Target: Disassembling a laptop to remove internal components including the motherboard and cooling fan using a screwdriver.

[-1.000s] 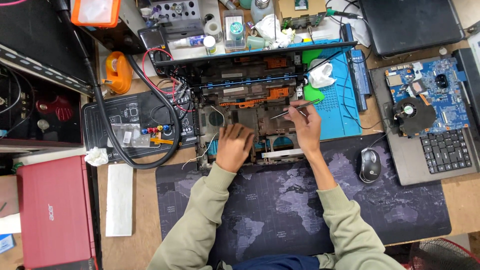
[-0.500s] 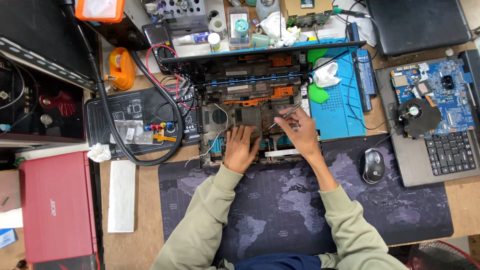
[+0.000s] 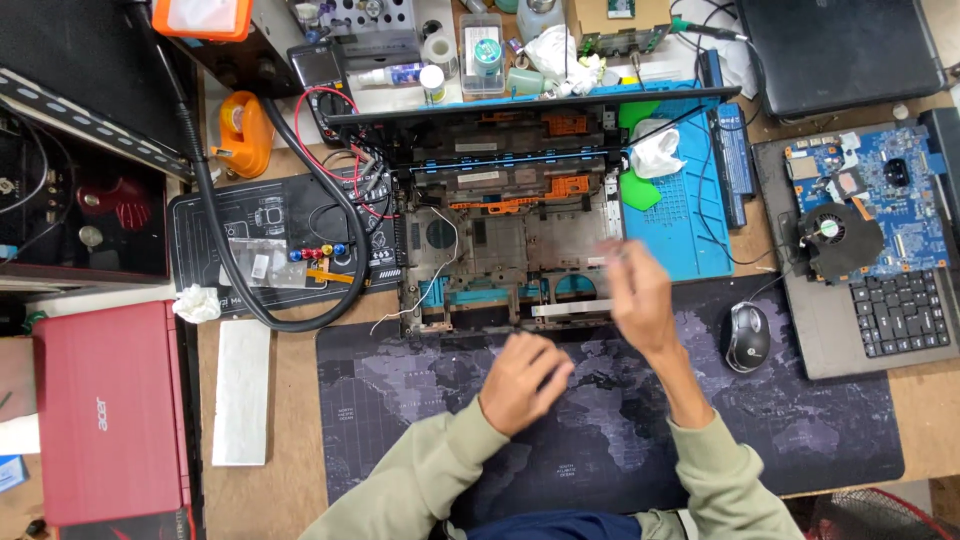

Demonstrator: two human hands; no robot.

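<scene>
right hand motion-blurred, grip unclear

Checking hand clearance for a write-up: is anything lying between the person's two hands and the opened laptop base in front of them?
Nothing visible does. The left hand rests on the dark desk mat just short of the opened laptop base; the blurred right hand is at its near right corner. Whether it holds anything is unclear.

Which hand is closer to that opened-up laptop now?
Probably the right hand: it hovers at the opened laptop base's front right corner. The left hand rests lower, on the dark desk mat.
</scene>
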